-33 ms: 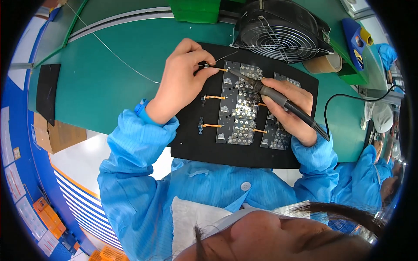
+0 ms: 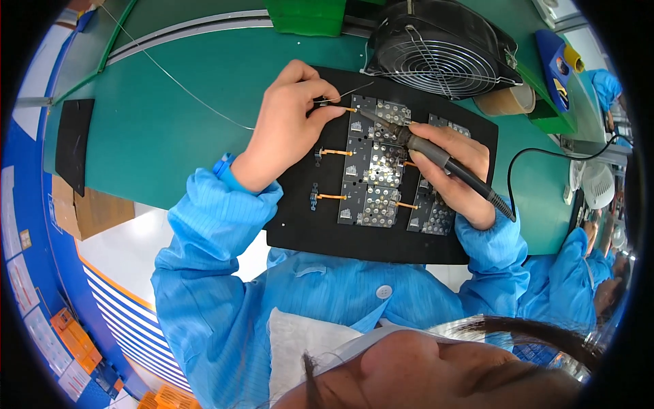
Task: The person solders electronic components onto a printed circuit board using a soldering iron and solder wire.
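My left hand [image 2: 293,119] is closed, thumb and fingertips pinched at the top left board. Thin solder wire [image 2: 357,88] passes through its fingers, with a free end poking out to the right. An orange flex cable [image 2: 350,109] shows at the thumb tip; whether the fingers grip it too is hidden. My right hand [image 2: 470,198] grips a black soldering iron [image 2: 430,146], tip pointing left at the cable's end on the board. Dark circuit boards [image 2: 352,170] lie in two columns on a black mat [image 2: 293,232]. Lower boards carry orange flex cables [image 2: 334,197] with small connectors.
A black fan [image 2: 436,61] with a wire guard stands just beyond the boards. Near it are a brown cylinder [image 2: 507,100] and a green bin [image 2: 555,112]. The iron's cord [image 2: 511,170] loops at right. Another person's blue sleeve [image 2: 572,266] shows far right.
My left hand has shifted very slightly to the right, together with the solder wire. The right hand and iron look the same.
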Tool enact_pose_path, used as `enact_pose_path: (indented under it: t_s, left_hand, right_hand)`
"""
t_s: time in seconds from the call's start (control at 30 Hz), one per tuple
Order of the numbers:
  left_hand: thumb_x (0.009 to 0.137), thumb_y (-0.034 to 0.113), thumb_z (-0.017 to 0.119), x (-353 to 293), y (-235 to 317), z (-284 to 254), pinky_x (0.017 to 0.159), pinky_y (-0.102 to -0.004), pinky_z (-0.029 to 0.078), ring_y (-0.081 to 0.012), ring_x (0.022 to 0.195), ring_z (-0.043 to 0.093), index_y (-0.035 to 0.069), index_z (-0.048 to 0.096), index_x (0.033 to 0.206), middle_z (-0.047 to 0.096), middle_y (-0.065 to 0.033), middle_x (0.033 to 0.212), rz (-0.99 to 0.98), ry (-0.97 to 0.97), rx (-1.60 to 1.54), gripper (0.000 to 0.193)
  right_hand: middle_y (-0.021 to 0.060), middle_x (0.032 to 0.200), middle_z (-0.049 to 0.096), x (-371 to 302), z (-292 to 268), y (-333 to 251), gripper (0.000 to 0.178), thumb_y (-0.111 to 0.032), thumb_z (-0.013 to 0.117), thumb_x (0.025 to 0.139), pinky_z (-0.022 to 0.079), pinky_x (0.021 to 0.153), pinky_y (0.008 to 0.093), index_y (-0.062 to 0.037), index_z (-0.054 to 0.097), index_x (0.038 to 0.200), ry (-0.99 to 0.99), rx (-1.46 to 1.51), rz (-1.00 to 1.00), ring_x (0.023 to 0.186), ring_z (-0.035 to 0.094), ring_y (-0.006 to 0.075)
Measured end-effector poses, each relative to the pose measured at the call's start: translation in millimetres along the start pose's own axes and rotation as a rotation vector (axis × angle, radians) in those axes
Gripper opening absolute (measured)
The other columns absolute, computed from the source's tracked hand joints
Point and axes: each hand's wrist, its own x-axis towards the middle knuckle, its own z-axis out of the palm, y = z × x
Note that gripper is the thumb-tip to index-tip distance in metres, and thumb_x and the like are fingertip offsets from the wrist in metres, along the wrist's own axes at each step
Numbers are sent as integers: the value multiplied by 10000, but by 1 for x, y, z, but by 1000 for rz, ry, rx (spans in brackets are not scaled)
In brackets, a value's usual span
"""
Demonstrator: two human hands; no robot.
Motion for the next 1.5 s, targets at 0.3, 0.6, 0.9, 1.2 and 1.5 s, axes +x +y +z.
enact_pose_path:
  t_s: [0.3, 0.6, 0.9, 1.2, 1.5]
  left_hand:
    - [723, -32, 757, 3, -7, 15, 590, -325, 438, -201, 684, 534, -11, 686, 833, 532, -84, 878, -14, 17, -37, 133]
    - [733, -39, 752, 2, -7, 15, 576, -308, 434, -189, 665, 531, -21, 688, 828, 539, -81, 878, -36, 29, -79, 116]
    - [737, -32, 753, 2, -6, 15, 569, -308, 429, -187, 654, 526, -25, 692, 828, 537, -82, 876, -45, 32, -101, 110]
    - [736, -27, 767, 1, -12, 18, 518, -244, 328, -69, 599, 382, -16, 697, 845, 486, -10, 852, 10, 56, -95, 130]
    - [735, -29, 763, 1, -11, 17, 520, -245, 329, -70, 600, 381, -12, 699, 846, 487, -14, 851, 8, 53, -107, 129]
  right_hand:
    - [136, 814, 681, 0, -2, -4, 331, -2, 715, 770, 517, 611, 277, 12, 670, 1098, -27, -3, 59, 679, 664, 195]
    - [128, 807, 679, -1, -1, 0, 330, -19, 724, 771, 512, 600, 272, 5, 673, 1096, -17, -9, 44, 664, 658, 188]
    - [130, 805, 683, -2, 0, 1, 336, -26, 730, 769, 514, 600, 273, 11, 671, 1098, 1, -15, 67, 663, 661, 184]
    - [134, 813, 693, -3, 0, 2, 331, -41, 735, 776, 518, 598, 268, 6, 676, 1098, 14, -13, 73, 667, 670, 182]
    - [140, 823, 702, -3, 0, 2, 328, -57, 738, 785, 522, 595, 263, 8, 677, 1101, 7, -3, 56, 670, 678, 176]
